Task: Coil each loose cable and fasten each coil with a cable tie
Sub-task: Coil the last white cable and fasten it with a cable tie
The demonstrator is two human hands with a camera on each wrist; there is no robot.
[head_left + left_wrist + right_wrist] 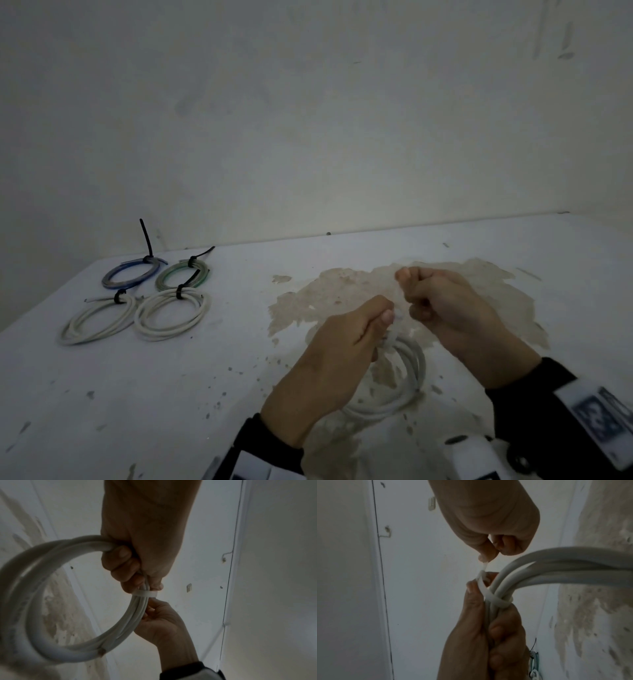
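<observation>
A white cable coil [412, 373] hangs from my left hand [363, 329], whose fingers curl round its bundled strands just above the table. In the left wrist view the coil [56, 555] loops out to the left of that hand [137, 574]. A white cable tie [496, 600] wraps the bundle right above my left hand [489, 628]. My right hand [489, 553] pinches the tie's tail [483, 566] and holds it taut, up and away from the coil. From the head view the right hand [421, 298] is a closed fist beside the left.
Several coils fastened with black ties lie at the table's far left: a blue one [132, 274], a green one [183, 274] and two white ones [99, 320] [171, 315]. The white table [171, 394] is stained and meets the wall [308, 120] behind.
</observation>
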